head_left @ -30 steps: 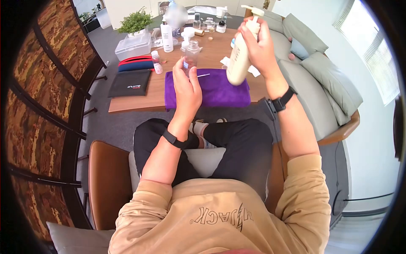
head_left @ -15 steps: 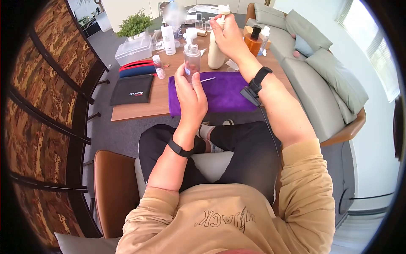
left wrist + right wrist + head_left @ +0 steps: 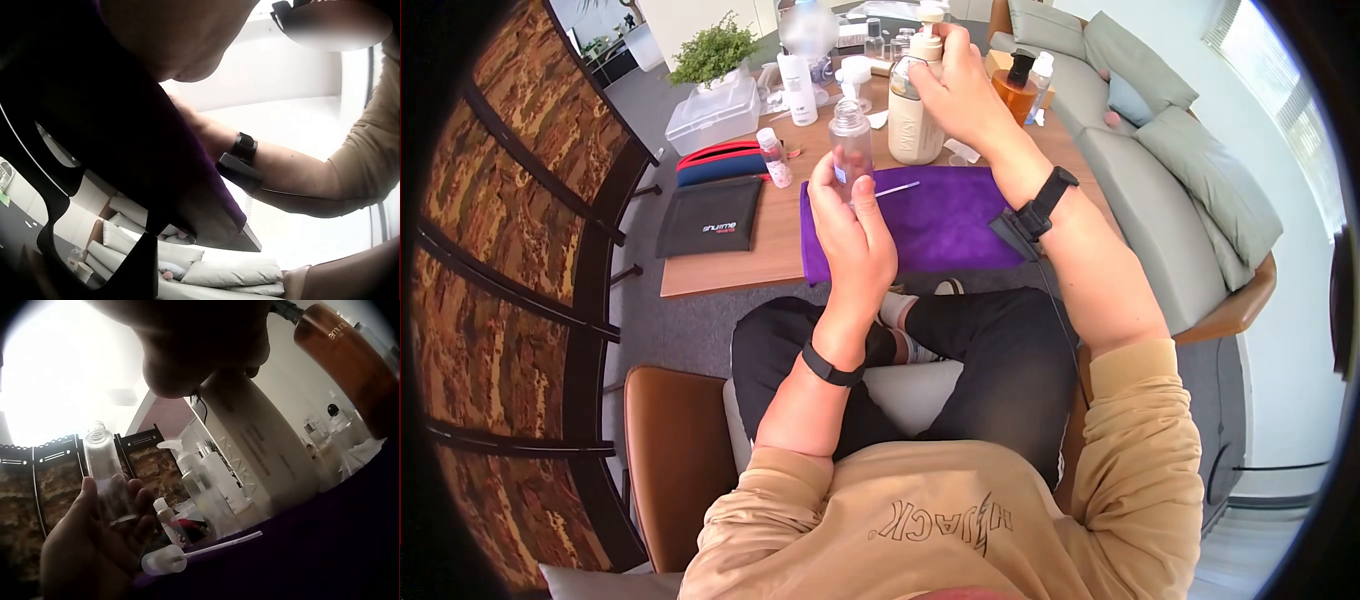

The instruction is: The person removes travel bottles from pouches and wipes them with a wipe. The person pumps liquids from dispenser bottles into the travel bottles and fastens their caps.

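My left hand (image 3: 855, 235) holds a clear, uncapped bottle (image 3: 851, 150) upright over the left part of the purple cloth (image 3: 955, 215). The fingers and thumb wrap its lower half, as the right wrist view also shows of the hand (image 3: 94, 544) and bottle (image 3: 107, 465). Behind the cloth a cream pump bottle (image 3: 914, 125) stands upright on the table, with my right hand (image 3: 965, 90) curled round its upper part. A loose pump top (image 3: 164, 559) with a thin tube lies on the cloth beside the left hand. The left wrist view shows neither bottle clearly.
An amber bottle (image 3: 1015, 90) stands right of the cream one. A white bottle (image 3: 797, 92), a small pink-patterned bottle (image 3: 776, 160), a clear box (image 3: 715, 110) and a plant (image 3: 712, 50) are to the left. A black pouch (image 3: 708, 218) lies near the front edge.
The cream bottle, tilted in the air over the cloth in my right hand, has moved left and back and now stands upright on the table. My left hand still holds the clear bottle.
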A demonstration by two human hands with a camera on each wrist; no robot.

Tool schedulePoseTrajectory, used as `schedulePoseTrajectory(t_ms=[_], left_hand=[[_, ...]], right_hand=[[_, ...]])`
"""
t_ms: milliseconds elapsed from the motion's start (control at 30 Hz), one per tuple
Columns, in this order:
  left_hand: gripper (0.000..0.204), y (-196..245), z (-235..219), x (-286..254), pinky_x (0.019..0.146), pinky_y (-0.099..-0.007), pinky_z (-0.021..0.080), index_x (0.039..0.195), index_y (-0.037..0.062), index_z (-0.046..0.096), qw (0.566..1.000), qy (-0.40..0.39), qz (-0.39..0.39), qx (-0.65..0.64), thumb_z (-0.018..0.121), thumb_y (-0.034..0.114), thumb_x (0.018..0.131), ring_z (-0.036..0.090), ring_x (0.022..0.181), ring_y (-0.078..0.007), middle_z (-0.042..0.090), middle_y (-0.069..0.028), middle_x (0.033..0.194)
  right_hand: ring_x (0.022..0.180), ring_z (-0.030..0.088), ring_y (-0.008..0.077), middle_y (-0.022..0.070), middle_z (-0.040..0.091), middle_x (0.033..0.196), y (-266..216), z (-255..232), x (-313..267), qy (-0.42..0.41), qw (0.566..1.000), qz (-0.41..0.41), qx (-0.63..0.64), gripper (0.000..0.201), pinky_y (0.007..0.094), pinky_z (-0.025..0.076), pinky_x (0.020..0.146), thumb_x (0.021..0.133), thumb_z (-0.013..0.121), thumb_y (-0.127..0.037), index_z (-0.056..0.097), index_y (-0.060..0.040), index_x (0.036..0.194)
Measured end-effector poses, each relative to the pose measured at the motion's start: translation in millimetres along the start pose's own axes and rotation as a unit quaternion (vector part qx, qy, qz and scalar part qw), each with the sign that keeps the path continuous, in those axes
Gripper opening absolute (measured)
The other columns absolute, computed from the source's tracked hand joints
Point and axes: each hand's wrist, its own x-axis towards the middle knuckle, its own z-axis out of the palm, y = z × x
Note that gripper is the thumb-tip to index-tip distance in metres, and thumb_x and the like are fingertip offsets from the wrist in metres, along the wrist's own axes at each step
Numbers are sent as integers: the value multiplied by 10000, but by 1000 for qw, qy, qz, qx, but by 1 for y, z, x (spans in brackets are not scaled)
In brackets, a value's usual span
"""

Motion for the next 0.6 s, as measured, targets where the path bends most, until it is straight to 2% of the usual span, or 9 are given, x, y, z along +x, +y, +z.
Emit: schedulePoseTrajectory(t_ms=[167, 233, 267, 333, 367, 433, 467, 500, 600], left_hand=[[449, 4, -1, 0, 1075, -392, 582, 1620, -40, 459, 998, 1, -33, -51, 497, 235, 1267, 736, 1263, -246, 681, -178, 1417], [445, 7, -1, 1, 1087, -405, 585, 1624, -35, 443, 994, 16, -39, -98, 469, 237, 1272, 719, 1293, -251, 665, -181, 1426], [445, 9, -2, 2, 1087, -405, 585, 1624, -35, 443, 994, 16, -41, -97, 469, 237, 1272, 719, 1293, -251, 665, -181, 1426], [449, 11, -4, 2, 1095, -418, 586, 1630, -31, 422, 990, 43, -38, -127, 431, 249, 1278, 700, 1322, -263, 638, -193, 1459], [449, 10, -4, 1, 1095, -418, 586, 1630, -31, 422, 990, 44, -39, -126, 431, 249, 1278, 700, 1322, -263, 638, -193, 1459], [470, 8, -5, -1, 1149, -424, 548, 1658, -40, 376, 985, 75, -42, -148, 424, 225, 1273, 682, 1351, -272, 610, -205, 1503], [470, 7, -5, -3, 1149, -424, 548, 1658, -40, 376, 985, 72, -44, -148, 424, 225, 1273, 682, 1351, -272, 610, -205, 1503], [475, 7, -6, -4, 1163, -430, 539, 1657, -40, 369, 985, 77, -36, -152, 423, 233, 1273, 678, 1354, -277, 604, -213, 1513], [495, 5, -5, -5, 1189, -450, 518, 1649, -47, 352, 982, 94, -18, -164, 424, 269, 1275, 668, 1353, -287, 591, -235, 1534]], right_hand=[[1427, 607, 426, 314, 631, 1487, 1, 0, -4, 16, 1000, -5, -18, 703, 502, 488, 1214, 1066, 747, -294, 430, 73, 1574], [1397, 624, 377, 258, 641, 1502, -6, -6, -12, 84, 995, -23, -47, 682, 469, 503, 1193, 1039, 790, -234, 459, 70, 1551], [1397, 624, 377, 258, 641, 1502, -15, -10, -17, 83, 995, -22, -46, 682, 469, 503, 1193, 1039, 790, -234, 459, 70, 1551], [1216, 708, 475, 256, 763, 1245, -34, -16, -29, 220, 960, -169, -37, 385, 560, 557, 1059, 1014, 742, -159, 630, 16, 1338], [1216, 708, 475, 256, 763, 1245, -41, -16, -40, 218, 961, -169, -36, 385, 560, 557, 1059, 1014, 742, -159, 630, 16, 1338], [1159, 722, 307, 132, 767, 1211, -52, -11, -57, -69, 983, -156, 71, 260, 438, 584, 1032, 1036, 749, -95, 728, -27, 1286], [1142, 726, 353, 144, 772, 1165, -53, -4, -61, -136, 974, -161, 86, 212, 468, 587, 1018, 1007, 733, -75, 738, -36, 1216], [1126, 730, 398, 157, 777, 1118, -52, 7, -65, -201, 960, -165, 101, 170, 499, 590, 1004, 979, 716, -54, 749, -45, 1145], [1227, 717, 384, 140, 792, 1203, -43, 28, -80, -238, 957, -149, 77, 295, 497, 587, 1077, 974, 768, -85, 782, -59, 1267]])
